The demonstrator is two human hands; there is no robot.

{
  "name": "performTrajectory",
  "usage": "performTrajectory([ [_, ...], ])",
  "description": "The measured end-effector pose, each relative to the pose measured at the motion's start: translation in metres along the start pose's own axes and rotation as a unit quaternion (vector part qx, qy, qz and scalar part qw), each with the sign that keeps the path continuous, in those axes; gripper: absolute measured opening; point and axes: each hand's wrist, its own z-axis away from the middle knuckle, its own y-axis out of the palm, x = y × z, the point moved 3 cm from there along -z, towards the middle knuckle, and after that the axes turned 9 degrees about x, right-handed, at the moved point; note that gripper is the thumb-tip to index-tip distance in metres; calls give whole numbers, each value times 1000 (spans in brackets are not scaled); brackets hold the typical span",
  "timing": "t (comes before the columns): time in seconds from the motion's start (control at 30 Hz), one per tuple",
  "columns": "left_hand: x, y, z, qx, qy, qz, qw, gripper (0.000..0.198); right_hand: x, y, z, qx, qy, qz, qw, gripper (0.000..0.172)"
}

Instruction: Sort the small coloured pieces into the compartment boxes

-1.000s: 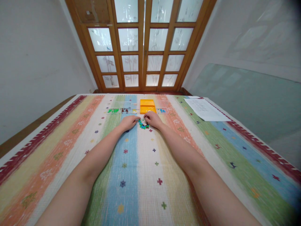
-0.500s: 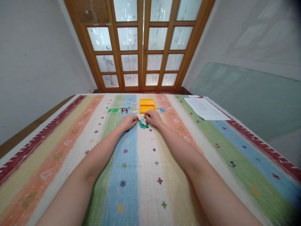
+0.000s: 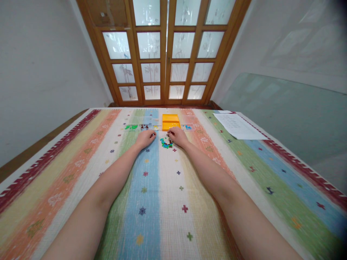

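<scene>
Both my arms stretch far forward over a striped cloth [image 3: 162,202]. My left hand [image 3: 145,138] rests knuckles-up with fingers curled, its fingertips pinched near a small yellow bit; what it holds is too small to name. My right hand [image 3: 177,136] is also curled, fingertips pinched at the top of a small pile of blue, green and dark pieces [image 3: 166,143] that lies between the hands. Just beyond stands an orange tray [image 3: 170,122].
Small heaps of sorted pieces lie in a row by the tray: green [image 3: 131,127], dark [image 3: 144,126], yellow [image 3: 155,127] and blue [image 3: 187,127]. A printed sheet of paper [image 3: 237,126] lies at the far right. Wooden glazed doors [image 3: 165,54] stand behind the table.
My left hand has drawn away from the pile, a little to the left and farther out. My right hand has shifted slightly toward the tray, fingers still at the pile.
</scene>
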Motion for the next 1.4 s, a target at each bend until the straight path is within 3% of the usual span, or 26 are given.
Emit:
performTrajectory([
  [0.2,46,-9,0,-109,-74,122,984,20,-2,0,0,2,0,-9,1000,19],
  [0.4,106,-17,4,-251,-175,286,908,25,-5,3,0,-4,-3,-21,1000,20],
  [0.53,122,-19,4,-315,-206,370,849,26,-9,5,0,-4,0,-23,1000,19],
  [0.63,126,-21,4,-339,-216,380,833,26,-10,6,-1,-7,-5,-24,1000,19],
  [0.83,137,-30,16,-355,-290,294,839,26,-8,4,1,-6,-3,-22,1000,17],
  [1.07,139,-34,24,-344,-320,206,858,25,-4,3,1,-1,-13,-34,999,18],
  [1.23,128,-33,24,-326,-293,188,879,24,-4,-1,0,14,-18,-40,999,21],
  [1.4,102,-33,20,-278,-242,171,914,21,-9,-10,3,0,-3,-15,1000,21],
])
